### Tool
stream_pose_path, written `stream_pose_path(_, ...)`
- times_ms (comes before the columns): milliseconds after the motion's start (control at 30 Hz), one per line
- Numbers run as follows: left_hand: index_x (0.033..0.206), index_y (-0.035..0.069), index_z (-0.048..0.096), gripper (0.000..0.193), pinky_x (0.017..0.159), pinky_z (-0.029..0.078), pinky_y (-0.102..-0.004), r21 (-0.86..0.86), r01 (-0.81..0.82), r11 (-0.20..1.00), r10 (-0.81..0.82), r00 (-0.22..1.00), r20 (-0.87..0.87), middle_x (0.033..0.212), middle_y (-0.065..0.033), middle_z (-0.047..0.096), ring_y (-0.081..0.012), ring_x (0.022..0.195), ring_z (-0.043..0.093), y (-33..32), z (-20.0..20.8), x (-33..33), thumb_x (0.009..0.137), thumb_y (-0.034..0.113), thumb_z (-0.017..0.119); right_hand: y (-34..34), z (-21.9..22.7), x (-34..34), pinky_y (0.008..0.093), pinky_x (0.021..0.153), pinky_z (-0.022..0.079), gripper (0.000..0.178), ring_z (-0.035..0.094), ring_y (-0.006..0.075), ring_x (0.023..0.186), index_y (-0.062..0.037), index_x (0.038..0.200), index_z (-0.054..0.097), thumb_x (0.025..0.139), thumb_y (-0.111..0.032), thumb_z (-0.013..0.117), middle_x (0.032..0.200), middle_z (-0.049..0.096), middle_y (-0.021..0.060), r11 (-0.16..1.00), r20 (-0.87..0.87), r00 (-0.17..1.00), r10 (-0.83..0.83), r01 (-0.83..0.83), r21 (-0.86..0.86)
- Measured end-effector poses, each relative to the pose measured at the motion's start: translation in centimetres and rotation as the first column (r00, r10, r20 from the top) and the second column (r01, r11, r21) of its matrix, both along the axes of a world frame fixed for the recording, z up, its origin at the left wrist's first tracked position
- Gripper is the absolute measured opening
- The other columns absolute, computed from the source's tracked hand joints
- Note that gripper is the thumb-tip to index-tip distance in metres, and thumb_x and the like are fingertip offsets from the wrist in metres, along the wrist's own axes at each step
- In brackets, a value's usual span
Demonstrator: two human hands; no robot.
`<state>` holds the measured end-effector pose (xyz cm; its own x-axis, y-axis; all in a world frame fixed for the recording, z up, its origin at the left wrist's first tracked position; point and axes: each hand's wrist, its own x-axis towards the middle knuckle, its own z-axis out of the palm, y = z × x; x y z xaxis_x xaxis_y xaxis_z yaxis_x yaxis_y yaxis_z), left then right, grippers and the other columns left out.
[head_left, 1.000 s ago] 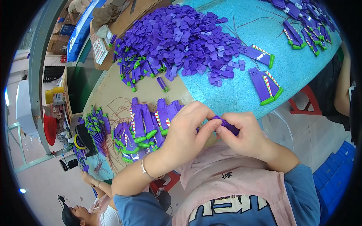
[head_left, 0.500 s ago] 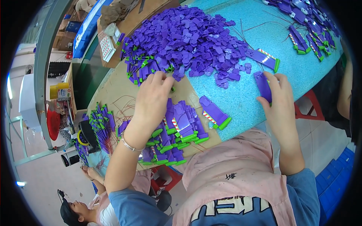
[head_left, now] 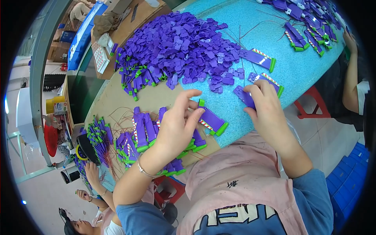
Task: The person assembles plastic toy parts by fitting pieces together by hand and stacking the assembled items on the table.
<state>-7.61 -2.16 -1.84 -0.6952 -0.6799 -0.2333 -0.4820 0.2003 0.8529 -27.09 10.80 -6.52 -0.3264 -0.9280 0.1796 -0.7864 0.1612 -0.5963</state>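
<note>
My left hand (head_left: 176, 123) is pinched shut on a small purple clip with a green end (head_left: 201, 102), held above a purple panel with a striped edge and green end (head_left: 214, 120). My right hand (head_left: 268, 105) grips a plain purple plastic panel (head_left: 243, 96) by its near end; the fingers hide part of it. Just beyond the right hand lies another striped panel (head_left: 274, 81), and past that a similar striped panel (head_left: 257, 59). Finished-looking striped panels (head_left: 145, 131) are stacked beside and partly behind my left forearm.
A big heap of small purple pieces (head_left: 176, 47) covers the far middle of the blue table (head_left: 243, 129), with green-ended pieces (head_left: 141, 78) at its left edge. Thin wires (head_left: 117, 117) lie at left. Other people work at left and far right. A red stool (head_left: 313, 103) stands at right.
My left hand has come back from the heap's edge, bringing a green-ended clip. The right hand has moved left with a purple panel, uncovering a striped panel. The view has shifted slightly.
</note>
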Motion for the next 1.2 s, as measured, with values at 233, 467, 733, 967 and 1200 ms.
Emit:
stream_pose_path(233,0.133,0.004,0.045,0.038,0.064,0.048,-0.0211,0.2,-0.017,0.98,0.035,0.996,-0.088,0.106,-0.0082,0.058,-0.009,0.076,0.059,1.2,-0.2,-0.3,0.096,0.002,0.054,-0.1,-0.6,0.8,0.0408,0.081,0.048,0.045,0.06,0.0332,0.093,0.0008,0.115,0.055,0.074,0.002,0.073,0.103,0.059,0.0193,0.992,0.333,0.943,-0.022,0.061,-0.109)
stream_pose_path(467,0.138,0.001,0.043,0.044,0.07,0.052,-0.0234,0.194,-0.059,0.979,0.124,0.931,-0.344,0.116,-0.0117,0.053,-0.0113,0.08,0.062,2.9,0.1,-0.7,0.096,0.002,0.055,0.4,0.8,2.8,0.025,0.055,0.047,0.016,0.061,0.0098,0.064,-0.001,0.102,0.059,0.097,-0.016,0.058,0.08,0.063,0.003,0.984,0.991,0.107,0.077,-0.166,-0.058)
stream_pose_path(733,0.138,0.002,0.051,0.045,0.072,0.051,-0.0231,0.074,0.14,0.987,-0.125,0.976,-0.18,0.107,-0.0071,0.057,-0.0094,0.083,0.06,2.1,1.3,0.1,0.094,-0.002,0.057,0.7,0.7,3.1,0.0254,0.052,0.047,0.019,0.06,0.0107,0.059,-0.0016,0.1,0.058,0.101,-0.019,0.053,0.081,0.062,0.0047,0.964,0.999,0.002,0.043,-0.262,-0.041)
stream_pose_path(967,0.097,0.001,0.067,0.015,0.07,0.048,-0.0321,0.126,0.034,0.992,-0.034,0.999,-0.002,0.088,-0.0097,0.063,-0.0213,0.081,0.061,2.4,1.8,-0.6,0.084,0.008,0.07,-0.6,0.3,3.1,0.0359,0.068,0.05,0.056,0.064,0.0285,0.077,-0.0045,0.136,0.045,0.086,-0.011,0.068,0.094,0.065,0.0165,0.908,0.571,0.712,0.409,-0.257,-0.33)
stream_pose_path(1200,0.086,0.001,0.063,0.014,0.071,0.044,-0.031,0.17,0.1,0.98,-0.074,0.985,-0.156,0.083,-0.0063,0.059,-0.0178,0.077,0.056,1.7,0.9,-1.2,0.088,0.015,0.067,0.5,0.5,3.5,0.0404,0.09,0.049,0.074,0.061,0.0372,0.111,-0.0055,0.149,0.027,0.086,-0.005,0.065,0.119,0.061,0.0247,0.936,0.824,0.458,0.334,-0.263,-0.234)
